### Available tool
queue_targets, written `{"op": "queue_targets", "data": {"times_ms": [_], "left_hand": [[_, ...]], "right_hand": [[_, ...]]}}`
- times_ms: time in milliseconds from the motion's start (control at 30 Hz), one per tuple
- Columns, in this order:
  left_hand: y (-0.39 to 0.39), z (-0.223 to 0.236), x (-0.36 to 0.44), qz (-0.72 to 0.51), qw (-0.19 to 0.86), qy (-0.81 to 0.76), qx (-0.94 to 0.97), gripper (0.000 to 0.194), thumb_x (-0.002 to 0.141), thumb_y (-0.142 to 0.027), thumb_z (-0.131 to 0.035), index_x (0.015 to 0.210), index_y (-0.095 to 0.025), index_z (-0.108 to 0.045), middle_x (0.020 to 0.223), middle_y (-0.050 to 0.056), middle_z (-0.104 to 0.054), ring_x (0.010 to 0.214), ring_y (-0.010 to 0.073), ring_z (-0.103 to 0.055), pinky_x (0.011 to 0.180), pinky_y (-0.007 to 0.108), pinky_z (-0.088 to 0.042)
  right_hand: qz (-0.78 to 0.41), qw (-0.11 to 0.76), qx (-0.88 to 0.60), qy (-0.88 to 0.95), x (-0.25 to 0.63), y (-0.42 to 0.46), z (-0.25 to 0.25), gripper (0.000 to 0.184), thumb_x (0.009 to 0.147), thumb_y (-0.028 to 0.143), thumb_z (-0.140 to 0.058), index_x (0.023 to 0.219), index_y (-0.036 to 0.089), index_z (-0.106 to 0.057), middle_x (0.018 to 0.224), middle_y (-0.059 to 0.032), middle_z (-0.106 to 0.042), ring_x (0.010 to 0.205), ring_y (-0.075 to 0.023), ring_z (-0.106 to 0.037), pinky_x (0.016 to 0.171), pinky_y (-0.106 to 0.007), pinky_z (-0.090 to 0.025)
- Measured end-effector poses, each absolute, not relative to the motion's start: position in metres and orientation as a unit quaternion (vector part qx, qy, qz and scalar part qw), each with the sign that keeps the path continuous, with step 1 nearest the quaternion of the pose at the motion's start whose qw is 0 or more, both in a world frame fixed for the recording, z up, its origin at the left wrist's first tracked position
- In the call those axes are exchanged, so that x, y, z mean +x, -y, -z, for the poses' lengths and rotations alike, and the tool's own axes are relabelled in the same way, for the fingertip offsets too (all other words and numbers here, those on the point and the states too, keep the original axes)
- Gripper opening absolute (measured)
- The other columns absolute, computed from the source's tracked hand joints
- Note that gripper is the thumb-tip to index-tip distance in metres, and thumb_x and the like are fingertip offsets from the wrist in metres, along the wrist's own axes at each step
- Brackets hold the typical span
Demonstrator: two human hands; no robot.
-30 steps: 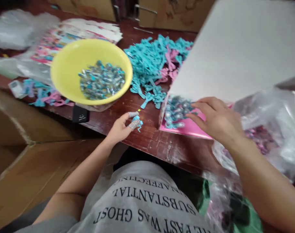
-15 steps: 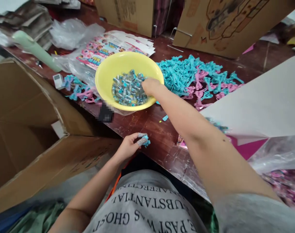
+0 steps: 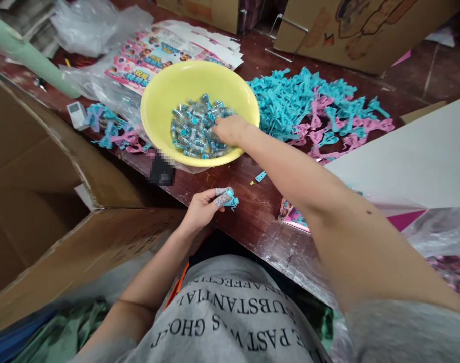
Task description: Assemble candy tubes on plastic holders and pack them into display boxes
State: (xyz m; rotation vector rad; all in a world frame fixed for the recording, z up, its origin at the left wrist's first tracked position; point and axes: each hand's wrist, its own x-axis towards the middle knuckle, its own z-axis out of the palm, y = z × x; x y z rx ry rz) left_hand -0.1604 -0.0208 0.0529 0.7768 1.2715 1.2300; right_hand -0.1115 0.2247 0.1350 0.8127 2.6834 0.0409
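Note:
My left hand (image 3: 205, 207), with grey tape round its thumb and a finger, pinches a small blue plastic piece (image 3: 232, 199) above the table's front edge. Inside the yellow basin (image 3: 154, 111), my right hand (image 3: 230, 130) reaches into a heap of small clear tubes with blue ends (image 3: 194, 131). Its fingertips are among the tubes, and whether they grip one is hidden. Behind the right forearm lies a large pile of blue plastic pieces (image 3: 286, 101), with pink pieces (image 3: 320, 108) mixed in at its right side.
Left of the basin are a smaller group of blue and pink pieces (image 3: 118, 136), a white device (image 3: 76, 116) and a green bottle (image 3: 29, 55). Printed sheets (image 3: 146, 58) lie behind it. Open cardboard boxes (image 3: 112, 242) stand at left, and a white carton flap (image 3: 411, 156) at right.
The view has shifted slightly. My right hand has moved a little further left among the tubes. My left hand still pinches the blue piece.

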Motion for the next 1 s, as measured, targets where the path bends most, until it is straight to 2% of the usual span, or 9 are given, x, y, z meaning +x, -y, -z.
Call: {"op": "queue_targets", "data": {"times_ms": [167,300,433,567,733,800,900,933,1000], "left_hand": [[0.024,-0.047,-0.168,-0.541,0.583,-0.522,0.308,0.048,0.075,-0.059,-0.093,0.102,-0.019,-0.088,0.082,0.006,-0.080,0.057,0.0085,-0.057,0.052,0.021,-0.042],[0.030,-0.041,-0.167,-0.539,0.623,-0.478,0.303,0.043,0.078,-0.055,-0.093,0.103,-0.020,-0.087,0.076,0.004,-0.077,0.059,0.0095,-0.058,0.056,0.022,-0.044],[0.033,-0.048,-0.158,-0.517,0.651,-0.447,0.330,0.038,0.081,-0.052,-0.092,0.102,-0.021,-0.087,0.076,0.004,-0.076,0.059,0.0098,-0.057,0.057,0.022,-0.046],[0.040,-0.063,-0.149,-0.521,0.621,-0.443,0.384,0.031,0.085,-0.049,-0.089,0.097,-0.021,-0.087,0.077,0.003,-0.075,0.061,0.0097,-0.058,0.059,0.022,-0.048],[0.059,-0.076,-0.139,-0.526,0.501,-0.478,0.494,0.020,0.094,-0.041,-0.080,0.098,-0.022,-0.087,0.080,0.003,-0.075,0.067,0.0129,-0.065,0.064,0.025,-0.053],[0.067,-0.078,-0.135,-0.531,0.401,-0.492,0.562,0.018,0.096,-0.037,-0.077,0.103,-0.023,-0.087,0.096,0.007,-0.081,0.082,0.0176,-0.072,0.076,0.030,-0.059],[0.078,-0.078,-0.127,-0.503,0.263,-0.488,0.663,0.019,0.099,-0.032,-0.070,0.105,-0.024,-0.086,0.112,0.010,-0.082,0.098,0.0226,-0.077,0.088,0.037,-0.061],[0.081,-0.077,-0.124,-0.486,0.248,-0.482,0.686,0.020,0.100,-0.032,-0.068,0.106,-0.024,-0.086,0.113,0.010,-0.082,0.099,0.0230,-0.077,0.089,0.037,-0.062],[0.088,-0.077,-0.118,-0.464,0.258,-0.470,0.705,0.023,0.103,-0.032,-0.064,0.111,-0.024,-0.084,0.115,0.010,-0.082,0.101,0.0225,-0.077,0.090,0.037,-0.062]], "right_hand": [[0.120,-0.021,0.224,-0.967,-0.063,-0.182,-0.178,0.042,0.107,0.024,-0.045,0.146,0.023,-0.061,0.135,-0.0099,-0.071,0.115,-0.0272,-0.069,0.092,-0.038,-0.052],[0.308,-0.060,0.167,-0.935,0.006,-0.119,-0.200,0.030,0.108,0.031,-0.052,0.132,0.021,-0.067,0.120,-0.0060,-0.077,0.103,-0.0193,-0.071,0.086,-0.032,-0.053],[0.400,-0.085,0.214,-0.887,0.050,-0.078,-0.187,0.023,0.107,0.033,-0.059,0.123,0.021,-0.069,0.108,-0.0033,-0.080,0.089,-0.0155,-0.073,0.080,-0.028,-0.052],[0.386,-0.128,0.258,-0.876,0.065,-0.063,-0.171,0.026,0.106,0.043,-0.063,0.118,0.021,-0.071,0.102,-0.0035,-0.079,0.083,-0.0162,-0.071,0.075,-0.028,-0.050],[0.364,-0.168,0.295,-0.867,0.070,-0.038,-0.162,0.032,0.106,0.053,-0.060,0.113,0.023,-0.070,0.095,-0.0027,-0.079,0.074,-0.0147,-0.068,0.068,-0.027,-0.047],[0.336,-0.161,0.339,-0.864,0.075,-0.025,-0.158,0.043,0.106,0.062,-0.056,0.098,0.023,-0.069,0.078,-0.0005,-0.073,0.063,-0.0141,-0.062,0.062,-0.028,-0.043],[0.298,-0.120,0.413,-0.852,0.087,-0.003,-0.155,0.064,0.105,0.075,-0.044,0.069,0.023,-0.058,0.056,0.0014,-0.056,0.052,-0.0137,-0.050,0.054,-0.030,-0.035],[0.300,-0.114,0.429,-0.844,0.094,0.005,-0.154,0.066,0.105,0.077,-0.043,0.069,0.023,-0.058,0.056,0.0012,-0.055,0.051,-0.0141,-0.050,0.053,-0.030,-0.034],[0.326,-0.122,0.443,-0.826,0.108,0.021,-0.154,0.057,0.101,0.077,-0.051,0.092,0.024,-0.069,0.064,0.0014,-0.062,0.054,-0.0156,-0.056,0.054,-0.030,-0.040]]}}
